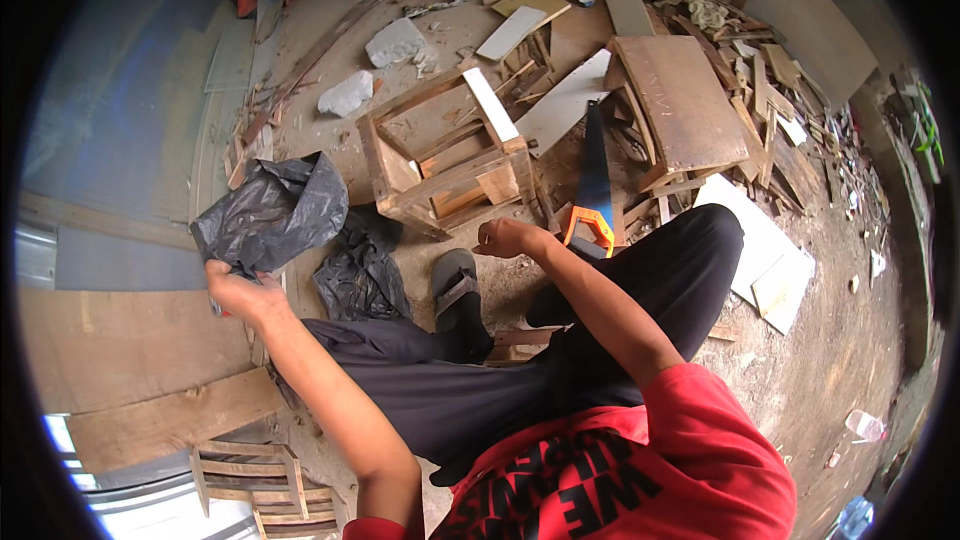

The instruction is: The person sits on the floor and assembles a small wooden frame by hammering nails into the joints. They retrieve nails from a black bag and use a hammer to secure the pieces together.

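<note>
My left hand (240, 290) is closed on the edge of a black plastic bag (280, 205), lifted at the left. A bit of red shows under that hand, too small to name. Below the bag, more crumpled black plastic (362, 275) lies on the floor beside my sandalled foot (455, 285). My right hand (508, 238) hovers over the middle with its fingers curled in; whether anything small is in them is hidden. Just beyond it stands an open wooden frame (450, 155) with a white strip on top. A handsaw (592, 180) with an orange handle lies right of that hand.
A brown wooden box (680, 105) stands at the right, near heaped wood scraps (775, 110). White boards (760, 250) lie by my knee. White chunks (395, 42) rest further off. At lower left are planks (175, 420) and a slatted wooden piece (255, 470). Plastic bottles (866, 426) lie lower right.
</note>
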Available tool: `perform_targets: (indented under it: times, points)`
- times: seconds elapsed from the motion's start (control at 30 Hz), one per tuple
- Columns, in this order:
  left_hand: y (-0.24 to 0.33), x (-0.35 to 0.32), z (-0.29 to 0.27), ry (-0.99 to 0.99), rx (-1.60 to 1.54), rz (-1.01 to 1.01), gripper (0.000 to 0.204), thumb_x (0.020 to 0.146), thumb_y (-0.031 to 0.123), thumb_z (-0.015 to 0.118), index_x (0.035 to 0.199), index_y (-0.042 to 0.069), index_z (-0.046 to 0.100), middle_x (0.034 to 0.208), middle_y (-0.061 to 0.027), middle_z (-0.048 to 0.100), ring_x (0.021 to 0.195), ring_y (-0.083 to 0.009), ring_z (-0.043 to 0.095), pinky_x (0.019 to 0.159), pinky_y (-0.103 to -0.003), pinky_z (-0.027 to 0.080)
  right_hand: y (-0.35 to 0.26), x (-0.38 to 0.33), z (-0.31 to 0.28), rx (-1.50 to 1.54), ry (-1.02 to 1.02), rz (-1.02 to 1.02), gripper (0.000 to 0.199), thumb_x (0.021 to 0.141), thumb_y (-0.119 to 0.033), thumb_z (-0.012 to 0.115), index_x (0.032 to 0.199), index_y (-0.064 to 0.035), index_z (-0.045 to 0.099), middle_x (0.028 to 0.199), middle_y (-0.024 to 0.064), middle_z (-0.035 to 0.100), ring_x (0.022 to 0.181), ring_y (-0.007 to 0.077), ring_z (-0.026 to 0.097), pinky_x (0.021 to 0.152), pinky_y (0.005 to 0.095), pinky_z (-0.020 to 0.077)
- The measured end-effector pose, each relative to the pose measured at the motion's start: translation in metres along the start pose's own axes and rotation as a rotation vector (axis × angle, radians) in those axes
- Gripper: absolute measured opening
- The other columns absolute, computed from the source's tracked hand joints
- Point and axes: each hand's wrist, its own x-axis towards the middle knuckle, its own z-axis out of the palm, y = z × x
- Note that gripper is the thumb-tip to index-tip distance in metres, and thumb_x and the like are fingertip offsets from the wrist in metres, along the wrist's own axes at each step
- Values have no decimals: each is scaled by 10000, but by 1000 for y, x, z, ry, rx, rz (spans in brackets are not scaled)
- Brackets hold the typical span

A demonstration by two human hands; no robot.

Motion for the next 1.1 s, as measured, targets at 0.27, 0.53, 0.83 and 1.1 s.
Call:
perform_targets:
  times: [0.27, 0.53, 0.83, 1.1]
  points:
    - [-40, -154, 121, -482, -105, -330, 359, 781, 205, 503, 1037, 4, 654, 1040, -101, 674, 960, -266, 671, 889, -427, 547, 17, -94, -89, 727, 313, 147, 605, 1001, -529, 545, 1104, 53, 677, 954, 132, 724, 848, 200, 705, 761, 366, 568]
    - [-206, -304, 228, -839, -91, -926, 327, 882, 230, 449, 1027, 39, 672, 1048, -87, 696, 952, -237, 680, 889, -391, 551, 145, -215, -141, 989, 1096, 15, 540, 1024, -479, 558, 1162, 29, 680, 1039, 52, 704, 900, 143, 644, 835, 323, 508]
    - [-274, -333, 318, -908, -203, -801, 205, 844, 188, 493, 734, 51, 599, 763, -21, 608, 701, -181, 602, 699, -325, 510, 135, -268, -249, 1057, 1321, 130, 631, 1039, -567, 457, 1084, 26, 669, 965, 30, 691, 802, 102, 592, 727, 279, 501]
    - [-358, -328, 254, -1195, 815, 137, 385, 781, 241, 652, 874, -130, 617, 860, -319, 664, 870, -473, 668, 788, -510, 523, 114, -272, -234, 76, 1685, 185, 176, 957, -159, 686, 996, 13, 672, 887, 160, 720, 809, 245, 714, 727, 340, 548]
